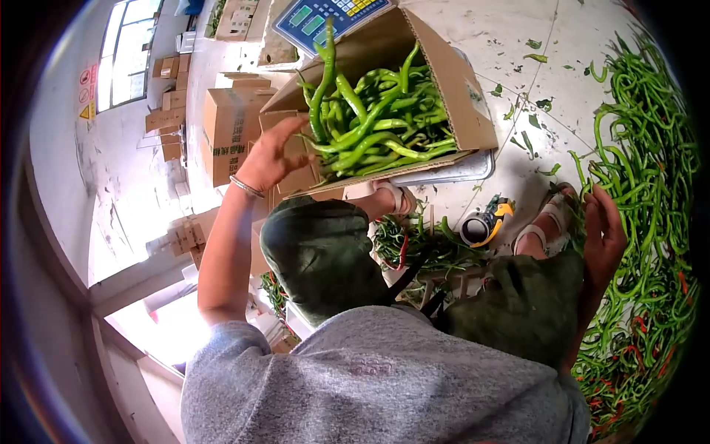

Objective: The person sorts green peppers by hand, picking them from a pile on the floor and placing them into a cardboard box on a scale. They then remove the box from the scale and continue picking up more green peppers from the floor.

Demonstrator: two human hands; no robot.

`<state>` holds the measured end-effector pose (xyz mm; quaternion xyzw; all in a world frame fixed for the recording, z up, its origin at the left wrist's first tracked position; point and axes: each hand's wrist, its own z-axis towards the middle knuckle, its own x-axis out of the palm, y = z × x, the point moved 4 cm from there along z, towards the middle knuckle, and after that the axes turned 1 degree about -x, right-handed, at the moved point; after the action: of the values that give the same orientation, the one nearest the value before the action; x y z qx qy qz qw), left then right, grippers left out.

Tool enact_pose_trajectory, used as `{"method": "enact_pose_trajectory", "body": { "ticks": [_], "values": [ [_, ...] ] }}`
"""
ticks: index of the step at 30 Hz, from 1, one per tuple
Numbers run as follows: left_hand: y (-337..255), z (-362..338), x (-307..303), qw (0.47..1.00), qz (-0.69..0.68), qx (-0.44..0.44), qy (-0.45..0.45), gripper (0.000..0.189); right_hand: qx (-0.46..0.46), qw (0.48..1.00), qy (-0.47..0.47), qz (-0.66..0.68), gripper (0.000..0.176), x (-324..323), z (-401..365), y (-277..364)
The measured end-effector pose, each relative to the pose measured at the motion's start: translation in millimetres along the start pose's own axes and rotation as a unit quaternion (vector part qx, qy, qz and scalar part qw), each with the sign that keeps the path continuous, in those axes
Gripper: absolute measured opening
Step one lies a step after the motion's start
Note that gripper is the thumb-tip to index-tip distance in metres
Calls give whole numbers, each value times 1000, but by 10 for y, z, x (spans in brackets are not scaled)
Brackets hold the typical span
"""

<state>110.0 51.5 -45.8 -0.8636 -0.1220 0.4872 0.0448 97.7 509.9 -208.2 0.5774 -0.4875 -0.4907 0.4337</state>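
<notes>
A cardboard box (462, 96) full of long green chili peppers (377, 111) stands tilted on a scale with a metal tray (473, 169). My left hand (277, 154), with a bracelet on its wrist, is at the box's left side. Its thumb and fingers are apart beside the peppers, and none is gripped. On the right, my right hand (606, 229) reaches down at the edge of a large heap of green chili peppers (643, 185) on the floor. Its fingers are partly spread and slightly bent near some peppers; their undersides are hidden.
The scale's blue display panel (325, 18) is behind the box. A tape dispenser (484, 224) lies between my feet, beside green and red peppers (414, 248). Cardboard cartons (229, 133) stand at the left. Leaf scraps (529, 140) litter the tiled floor.
</notes>
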Motion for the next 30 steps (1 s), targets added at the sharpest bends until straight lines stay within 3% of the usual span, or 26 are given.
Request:
{"method": "enact_pose_trajectory", "body": {
  "ticks": [3, 6, 8, 10, 13, 14, 16, 17, 20, 24, 26, 28, 30],
  "values": [
    [-50, 28, -129, 995, -60, 57, -50, 72, 60, 998, -11, -35, 27, 14, -19, -74],
    [-135, 70, -140, 990, -112, 75, -40, 80, 73, 997, -2, 2, 27, 63, -21, -96],
    [-93, 216, -11, 992, -116, 56, -14, 95, 70, 998, 5, 2, 28, 98, -4, -76],
    [-131, 354, 225, 982, -160, 80, -52, 97, 72, 997, 6, -3, 28, 129, 12, -57],
    [-558, 353, 457, 958, 62, 279, 22, 84, 83, 996, 15, -4, 28, 131, 8, -158],
    [-560, 336, 478, 955, 58, 289, 16, 76, 76, 997, 19, -4, 27, 121, 5, -195],
    [-384, 303, 440, 972, 101, 209, 38, 69, 61, 998, 30, -4, 27, 96, 0, -241],
    [-275, 313, 399, 975, 103, 198, 2, 65, 62, 997, 34, -9, 27, 92, 2, -230],
    [85, 273, 235, 998, 43, 46, 8, 65, 61, 997, 44, -22, 26, 70, 4, -232],
    [655, 180, 450, 990, 25, 2, 138, 72, 66, 996, 56, -28, 26, 56, -12, -241],
    [705, 131, 470, 987, -77, 44, 136, 75, 66, 996, 56, -22, 26, 73, 4, -236],
    [463, 112, 228, 972, -187, -30, 137, 78, 65, 996, 63, -11, 26, 59, -13, -282],
    [417, 161, 41, 993, -79, -5, 87, 75, 72, 994, 68, -50, 26, 37, -24, -338]
  ]
}}
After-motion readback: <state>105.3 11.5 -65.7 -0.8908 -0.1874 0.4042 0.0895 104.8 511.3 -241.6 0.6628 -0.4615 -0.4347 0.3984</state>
